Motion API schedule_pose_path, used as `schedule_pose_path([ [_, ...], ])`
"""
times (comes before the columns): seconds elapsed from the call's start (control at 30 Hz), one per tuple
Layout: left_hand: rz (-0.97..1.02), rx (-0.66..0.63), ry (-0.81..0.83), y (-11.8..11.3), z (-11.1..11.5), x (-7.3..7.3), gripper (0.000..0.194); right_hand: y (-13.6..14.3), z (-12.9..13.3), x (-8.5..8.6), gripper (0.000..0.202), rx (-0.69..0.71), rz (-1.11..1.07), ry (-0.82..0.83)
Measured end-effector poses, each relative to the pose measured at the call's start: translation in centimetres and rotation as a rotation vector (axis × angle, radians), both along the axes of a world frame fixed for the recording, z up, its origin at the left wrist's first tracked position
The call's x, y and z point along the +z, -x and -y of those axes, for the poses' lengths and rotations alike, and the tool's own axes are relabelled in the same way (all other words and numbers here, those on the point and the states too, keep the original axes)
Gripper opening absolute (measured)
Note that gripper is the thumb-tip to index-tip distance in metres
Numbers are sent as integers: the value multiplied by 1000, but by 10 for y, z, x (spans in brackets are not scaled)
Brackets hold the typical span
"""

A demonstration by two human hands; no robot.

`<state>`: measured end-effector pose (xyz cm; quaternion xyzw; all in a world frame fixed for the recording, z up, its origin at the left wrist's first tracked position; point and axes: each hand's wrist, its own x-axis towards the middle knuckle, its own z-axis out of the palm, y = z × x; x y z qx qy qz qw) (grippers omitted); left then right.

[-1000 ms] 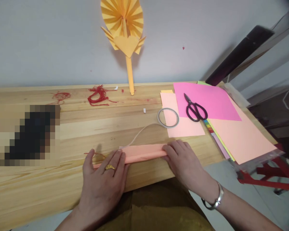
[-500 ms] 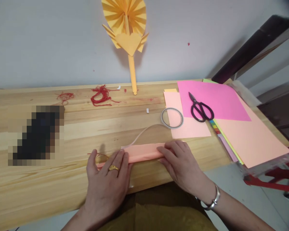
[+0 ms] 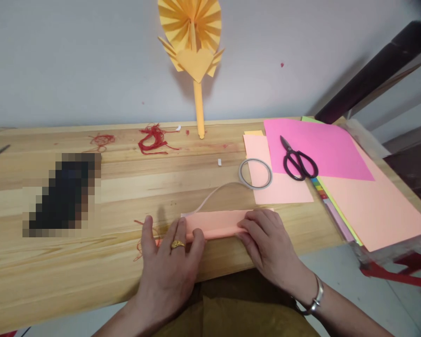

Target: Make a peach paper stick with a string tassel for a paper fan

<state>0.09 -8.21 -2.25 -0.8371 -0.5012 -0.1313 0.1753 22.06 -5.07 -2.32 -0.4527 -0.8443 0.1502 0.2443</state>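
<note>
A partly rolled strip of salmon paper (image 3: 217, 223) lies near the table's front edge. My left hand (image 3: 171, 257), with a gold ring, rests on the strip's left part, fingers spread and thumb on the rolled edge. My right hand (image 3: 270, 238) grips the strip's right end between curled fingers and thumb. Red thread (image 3: 139, 248) pokes out by my left fingers. A thin tape runs from the strip's upper left corner to a tape roll (image 3: 255, 173), which overlaps a smaller pink sheet (image 3: 284, 189).
Black scissors (image 3: 298, 161) lie on a magenta sheet (image 3: 330, 145) over a large salmon sheet (image 3: 375, 210). A yellow paper fan (image 3: 195, 61) leans on the wall. Red thread bundles (image 3: 154, 139) and a blurred dark object (image 3: 63, 194) are at the left.
The view has shifted, so the scene sits slightly further right. My left hand's fingers have spread, and its thumb now shows on the rolled edge. My right hand keeps its grip.
</note>
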Motion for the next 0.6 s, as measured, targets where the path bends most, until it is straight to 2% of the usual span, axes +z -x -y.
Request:
schedule_pose_path([
  [0.17, -36, -12, 7, -2, 0, 2, 25, -8, -11, 7, 16, -18, -15, -46],
  [0.3, -31, -23, -4, -1, -2, 2, 25, -24, -43, 17, 20, -92, 106, -209],
  [0.37, -27, -27, -12, -1, -2, 2, 25, -31, -61, 18, 21, -70, 195, -198],
  [0.47, -25, -23, -19, -1, -2, 1, 26, -36, -79, 14, 17, -29, 244, -147],
  [0.6, -18, -24, -42, -1, -1, -1, 27, -35, -88, 4, 7, 3, 214, -113],
])
